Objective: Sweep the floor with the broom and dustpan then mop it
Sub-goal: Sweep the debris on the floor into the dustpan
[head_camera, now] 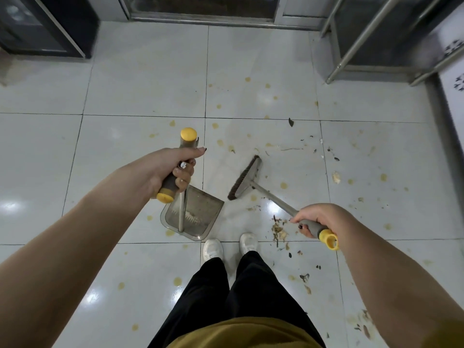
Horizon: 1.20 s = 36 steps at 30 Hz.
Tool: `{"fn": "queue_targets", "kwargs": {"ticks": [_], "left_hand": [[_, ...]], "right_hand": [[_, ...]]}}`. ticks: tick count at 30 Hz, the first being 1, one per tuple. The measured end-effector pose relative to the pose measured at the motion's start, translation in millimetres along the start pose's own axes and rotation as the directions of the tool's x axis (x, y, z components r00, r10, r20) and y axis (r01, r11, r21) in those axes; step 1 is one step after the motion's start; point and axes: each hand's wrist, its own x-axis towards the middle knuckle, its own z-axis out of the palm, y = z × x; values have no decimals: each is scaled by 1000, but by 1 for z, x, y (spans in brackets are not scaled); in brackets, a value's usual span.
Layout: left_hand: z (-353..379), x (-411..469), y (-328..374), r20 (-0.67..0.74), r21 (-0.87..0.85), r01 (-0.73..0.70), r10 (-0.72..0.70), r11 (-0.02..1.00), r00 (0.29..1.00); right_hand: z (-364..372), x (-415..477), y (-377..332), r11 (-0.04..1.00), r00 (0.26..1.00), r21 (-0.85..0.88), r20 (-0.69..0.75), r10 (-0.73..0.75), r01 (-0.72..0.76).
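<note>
The left hand [175, 169] curls tight round the handle of the one dustpan [200, 209], which stands on the floor [125, 84] just in front of two white shoes [213, 248]. The right hand [317, 218] grips the grey end of the one broom [244, 178]; its brush is just right of the dustpan. A small heap of crumbs [278, 229] lies beside the right shoe. Many yellow spots [283, 185] dot the tiles.
</note>
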Motion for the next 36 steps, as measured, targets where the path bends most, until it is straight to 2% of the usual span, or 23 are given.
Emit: {"fn": "queue_targets", "kwargs": {"ticks": [3, 7, 9, 12, 16, 23, 29, 36], "left_hand": [[8, 0, 4, 23, 17, -6, 5, 1000, 1000], [15, 0, 6, 41, 28, -15, 14, 999, 999], [19, 0, 7, 43, 39, -18, 16, 999, 999], [23, 0, 7, 50, 46, -11, 8, 999, 999], [27, 1, 5, 45, 43, -5, 3, 999, 999], [29, 4, -3, 34, 21, 20, -21, 1000, 999], [26, 5, -7, 30, -10, 37, -37, 999, 999], [33, 5, -7, 36, 20, 12, -13, 1000, 999]], "right_hand": [[-6, -5, 6, 998, 999, 41, -4, -50, 50], [-7, -10, 8, 984, 986, 103, 64, -155, 148], [-5, -9, 11, 966, 968, 112, 69, -240, 231], [2, -8, 8, 909, 925, 240, 89, -371, 341], [23, -6, -11, 857, 893, 357, 114, -436, 373], [50, 4, -18, 795, 894, 548, 175, -412, 260], [26, 0, 6, 811, 922, 541, 153, -355, 222], [-4, -8, 37, 841, 963, 502, 54, -263, 201]]}}
